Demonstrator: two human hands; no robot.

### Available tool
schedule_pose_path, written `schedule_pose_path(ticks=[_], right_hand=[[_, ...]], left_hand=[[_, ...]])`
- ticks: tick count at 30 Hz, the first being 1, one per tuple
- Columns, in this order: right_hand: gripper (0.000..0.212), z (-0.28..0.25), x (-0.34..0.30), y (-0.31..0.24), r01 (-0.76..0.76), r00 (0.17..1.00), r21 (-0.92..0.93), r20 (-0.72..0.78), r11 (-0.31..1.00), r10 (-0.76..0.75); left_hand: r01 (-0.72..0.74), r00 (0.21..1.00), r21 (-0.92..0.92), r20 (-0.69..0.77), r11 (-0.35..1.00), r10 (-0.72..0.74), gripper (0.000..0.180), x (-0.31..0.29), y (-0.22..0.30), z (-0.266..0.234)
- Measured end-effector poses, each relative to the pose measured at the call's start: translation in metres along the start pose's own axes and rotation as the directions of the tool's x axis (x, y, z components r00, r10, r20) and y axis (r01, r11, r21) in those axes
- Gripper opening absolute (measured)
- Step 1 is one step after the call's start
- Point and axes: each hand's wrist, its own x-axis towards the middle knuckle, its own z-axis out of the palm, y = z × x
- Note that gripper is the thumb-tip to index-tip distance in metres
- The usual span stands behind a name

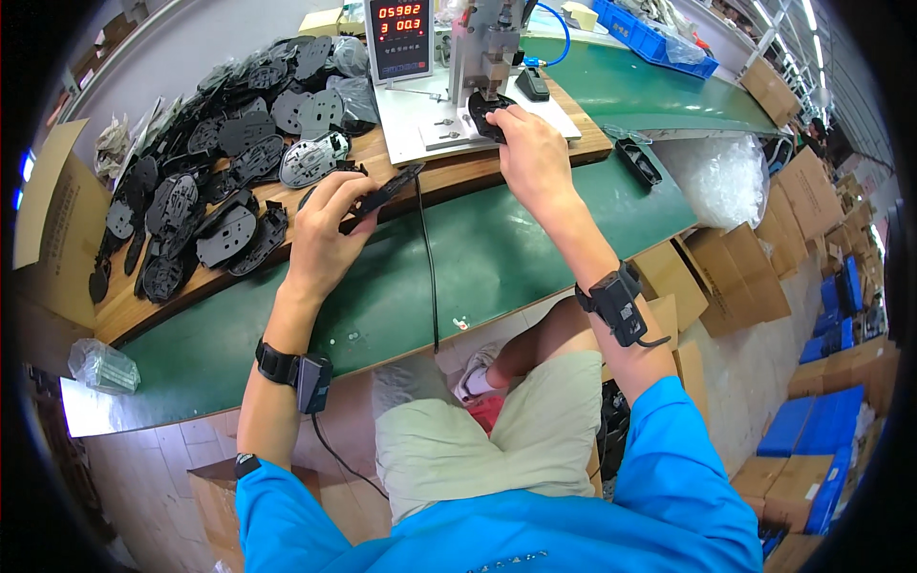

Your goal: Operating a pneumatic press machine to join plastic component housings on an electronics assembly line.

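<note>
My left hand (pixel 330 229) pinches a thin black part (pixel 390 189) between thumb and fingers, holding it tilted over the front edge of the wooden board (pixel 458 180). My right hand (pixel 531 158) is pressed together on the near edge of a black piece (pixel 484 116), which sits right under the head of a metal press (pixel 478 57). My fingers hide some of that piece, so I cannot tell its full shape.

The press stands on a white base plate (pixel 406 138) on the board, and the board lies on the green desk (pixel 487 244). A display box (pixel 399 33) with red lit digits stands just left of the press, and a small black block (pixel 533 84) sits to its right. A blue tube (pixel 565 33) curves beside the press.

Left of the press, a big heap of black plastic shells (pixel 246 136) spreads across the board, the nearest ones close to my left hand. Past the right end of the board, a black open case (pixel 638 162) lies on the desk. A black cable (pixel 428 267) hangs down across the green top between my forearms. At the far right, a blue crate (pixel 659 38) holds clear plastic bags.
</note>
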Motion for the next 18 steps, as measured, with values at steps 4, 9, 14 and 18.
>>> schedule_pose_path(ticks=[4,9,14,18], right_hand=[[0.038,0.000,0.001,-0.003,-0.010,1.000,0.003,-0.004,1.000,0.010],[0.038,0.000,0.000,-0.003,-0.012,1.000,0.000,-0.014,1.000,0.012],[0.039,0.001,0.000,-0.004,-0.018,1.000,-0.005,-0.004,1.000,0.018],[0.039,0.002,0.000,-0.003,0.000,1.000,0.005,-0.025,1.000,0.000]], left_hand=[[-0.022,0.999,0.033,-0.040,0.999,0.024,0.042,-0.003,-0.007,0.003],[0.058,0.997,-0.040,-0.056,0.998,-0.061,0.037,-0.002,-0.001,0.003],[0.083,0.994,-0.059,-0.067,0.995,-0.087,0.039,-0.002,0.001,0.003],[0.128,0.990,-0.079,-0.050,0.989,-0.132,0.040,-0.003,0.003,0.002]])
